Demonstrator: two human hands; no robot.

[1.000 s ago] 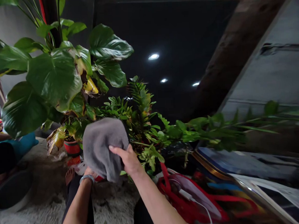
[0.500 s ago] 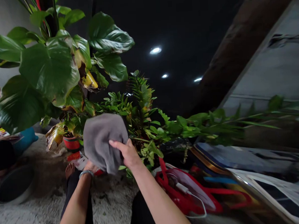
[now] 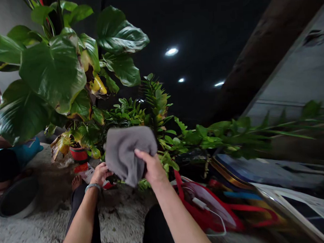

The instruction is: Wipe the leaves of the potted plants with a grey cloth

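A soft grey cloth [image 3: 129, 148], with folds running down to its lower edge, is held up in front of the plants. My right hand [image 3: 153, 169] grips it at the right side, thumb lying on top and the other fingers hidden behind. Just left of the cloth is my left hand [image 3: 101, 174], a bracelet on its wrist. Its fingers are loosely bent and point toward the cloth, and I see nothing held in them. Whether the fingertips touch the cloth's edge I cannot tell.
A large leafy plant [image 3: 53, 69] grows at the left above a red pot [image 3: 79, 154]. A dark basin [image 3: 18, 198] stands on the rough floor near another person's leg [image 3: 5, 166]. At right lie a red bag [image 3: 210, 206] with a white cable and stacked panels [image 3: 299, 201].
The cloth has moved right with my right hand. My left hand, partly behind the cloth before, now shows to its left, apart from most of it.
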